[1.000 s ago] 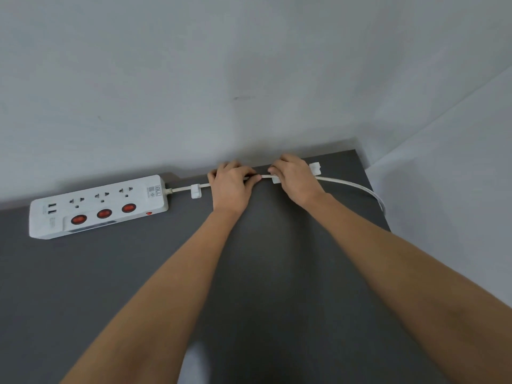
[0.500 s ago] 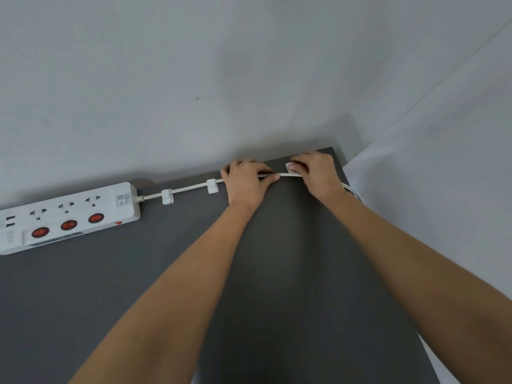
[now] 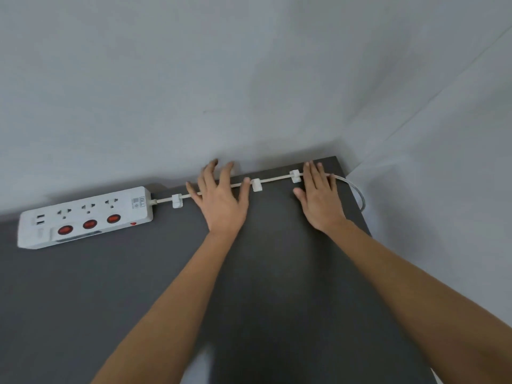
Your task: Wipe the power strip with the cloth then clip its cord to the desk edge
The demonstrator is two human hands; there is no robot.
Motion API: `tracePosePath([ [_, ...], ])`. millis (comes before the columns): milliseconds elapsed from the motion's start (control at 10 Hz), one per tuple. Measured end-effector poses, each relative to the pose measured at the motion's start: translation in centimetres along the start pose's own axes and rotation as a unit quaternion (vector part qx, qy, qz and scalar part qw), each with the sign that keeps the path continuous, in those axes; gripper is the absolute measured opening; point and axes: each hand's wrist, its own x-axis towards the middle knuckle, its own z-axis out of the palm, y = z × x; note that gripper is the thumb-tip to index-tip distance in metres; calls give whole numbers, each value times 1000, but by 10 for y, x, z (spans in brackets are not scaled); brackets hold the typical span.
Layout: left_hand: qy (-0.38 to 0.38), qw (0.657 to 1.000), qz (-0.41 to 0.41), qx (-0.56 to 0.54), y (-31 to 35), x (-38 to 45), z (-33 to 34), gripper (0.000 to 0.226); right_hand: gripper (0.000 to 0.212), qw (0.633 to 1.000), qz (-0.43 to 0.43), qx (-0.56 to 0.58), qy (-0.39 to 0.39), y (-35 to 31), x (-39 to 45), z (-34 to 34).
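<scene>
A white power strip (image 3: pixel 83 217) with three red switches lies at the back left of the dark grey desk (image 3: pixel 110 300). Its white cord (image 3: pixel 274 179) runs right along the back edge, held in three white clips: left (image 3: pixel 176 201), middle (image 3: pixel 256 184) and right (image 3: pixel 294 176). Past the right clip the cord drops over the desk's right edge (image 3: pixel 358 195). My left hand (image 3: pixel 221 200) hovers open over the cord between the left and middle clips. My right hand (image 3: pixel 321 198) is open, fingers spread, just right of the right clip. No cloth is visible.
A light grey wall (image 3: pixel 221 79) stands directly behind the desk, and a second wall (image 3: pixel 443 189) meets it at the right corner. A blurred pale patch (image 3: pixel 199 364) shows at the desk's near edge.
Both hands have let go of the cord and opened flat with fingers spread. The third clip at the right, covered by my right hand before, now shows with the cord in it.
</scene>
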Motion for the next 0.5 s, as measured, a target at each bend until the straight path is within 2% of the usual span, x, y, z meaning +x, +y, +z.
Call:
tracePosePath([
  [100, 35, 992, -95, 72, -57, -5, -44, 46, 69, 999, 13, 13, -39, 1, 3, 3],
  [200, -41, 970, -198, 136, -100, -9, -74, 52, 70, 998, 15, 22, -51, 0, 10, 3],
  [300, -94, 960, -190, 182, -109, -15, -81, 54, 71, 995, 22, 18, -94, 8, 10, -5],
  [400, -127, 953, -206, 182, -107, -14, -90, 56, 72, 993, 22, 33, -109, 7, 4, -16],
  [500, -133, 954, -215, 162, -111, -14, -109, 60, 73, 995, 47, 71, -61, 1, -11, -33],
])
